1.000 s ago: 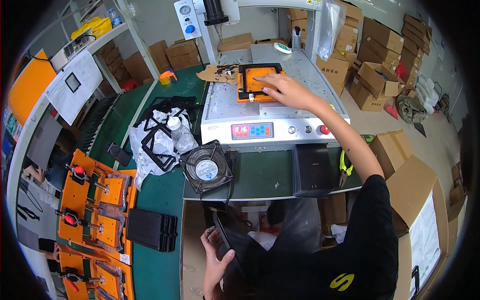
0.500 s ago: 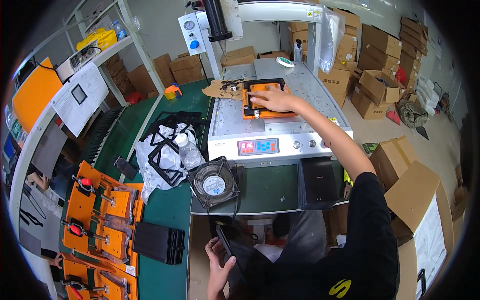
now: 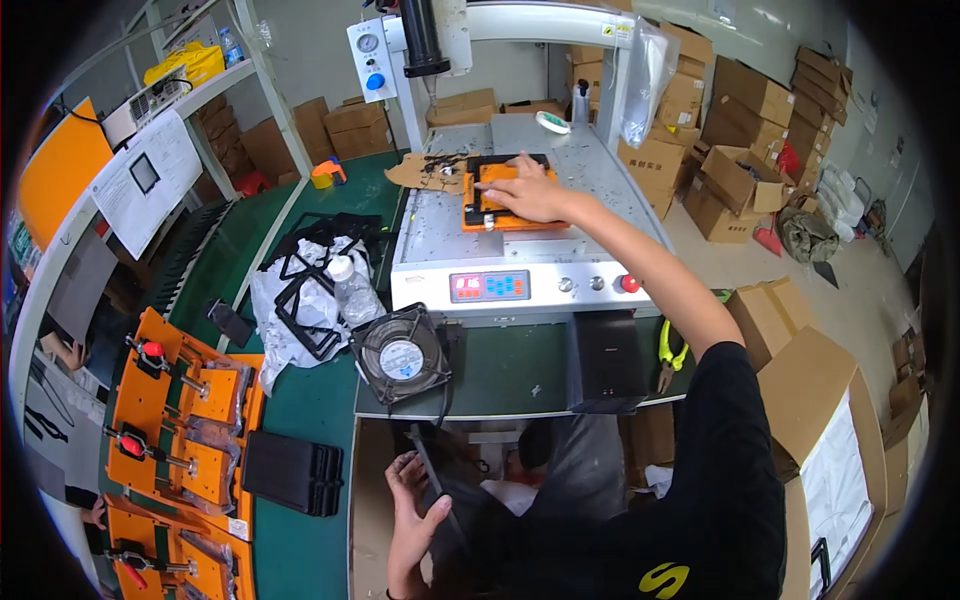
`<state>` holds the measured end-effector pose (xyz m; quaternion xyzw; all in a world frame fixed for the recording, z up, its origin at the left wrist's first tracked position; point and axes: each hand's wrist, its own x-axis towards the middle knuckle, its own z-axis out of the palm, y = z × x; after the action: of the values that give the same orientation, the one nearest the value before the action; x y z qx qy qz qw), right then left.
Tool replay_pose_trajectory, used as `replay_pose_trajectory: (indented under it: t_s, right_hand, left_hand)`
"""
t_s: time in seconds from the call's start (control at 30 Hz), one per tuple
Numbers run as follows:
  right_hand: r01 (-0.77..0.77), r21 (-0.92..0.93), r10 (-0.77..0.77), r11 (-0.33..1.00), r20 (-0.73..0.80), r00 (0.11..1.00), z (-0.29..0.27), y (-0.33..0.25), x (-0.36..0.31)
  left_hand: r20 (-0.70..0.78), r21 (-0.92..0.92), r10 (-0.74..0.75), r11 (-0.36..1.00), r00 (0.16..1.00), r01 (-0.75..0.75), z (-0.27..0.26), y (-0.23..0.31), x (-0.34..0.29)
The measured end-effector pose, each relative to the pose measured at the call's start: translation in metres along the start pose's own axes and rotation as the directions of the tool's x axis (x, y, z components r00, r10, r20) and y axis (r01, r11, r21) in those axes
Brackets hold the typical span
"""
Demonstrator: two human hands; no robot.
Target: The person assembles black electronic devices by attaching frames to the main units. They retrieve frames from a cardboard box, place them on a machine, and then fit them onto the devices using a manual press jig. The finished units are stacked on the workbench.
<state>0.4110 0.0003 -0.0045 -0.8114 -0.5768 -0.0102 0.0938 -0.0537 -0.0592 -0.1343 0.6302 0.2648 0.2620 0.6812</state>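
Observation:
My right hand [image 3: 527, 192] reaches out over the grey machine bed [image 3: 600, 180] and lies flat on an orange fixture plate [image 3: 490, 205] with a black frame around it. Down by my lap, my left hand [image 3: 415, 505] grips the lower end of a thin black flat part [image 3: 432, 480] that stands on edge beside a cardboard box [image 3: 370, 500]. The machine's front panel [image 3: 520, 285] with a small display, knobs and a red button faces me.
A black fan [image 3: 402, 355] sits on the green bench, next to a plastic bag with black frames and a bottle [image 3: 315, 290]. Orange clamp jigs [image 3: 185, 400] and a stack of black plates [image 3: 295, 472] lie at left. Yellow pliers [image 3: 667, 350], cardboard boxes [image 3: 750, 150] at right.
My head has moved closer to the machine, so the view has shifted. My right hand has settled flat on the orange plate. My left hand stays low on the black part.

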Motion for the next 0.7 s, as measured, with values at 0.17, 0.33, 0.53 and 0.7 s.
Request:
replay_pose_trajectory:
  t_s: [0.17,0.33,0.53,0.7]
  right_hand:
    - [0.062,-0.068,-0.071,0.996,-0.145,0.987,-0.002,-0.021,-0.023]
    - [0.032,-0.054,-0.046,0.998,-0.288,0.956,-0.005,-0.016,-0.024]
    - [0.161,0.020,-0.106,0.987,-0.672,0.733,-0.026,-0.106,0.028]
    - [0.254,0.131,-0.086,0.958,-0.715,0.694,-0.005,-0.180,0.096]
  left_hand:
    - [-0.061,-0.047,-0.027,0.999,0.998,0.024,-0.006,-0.009,-0.017]
    - [-0.089,-0.038,-0.028,0.999,0.996,0.025,-0.011,-0.001,-0.025]
    - [-0.158,-0.021,0.026,0.999,0.987,-0.030,-0.023,0.002,-0.038]
    - [-0.166,-0.029,-0.002,1.000,0.986,-0.003,-0.018,0.004,-0.051]
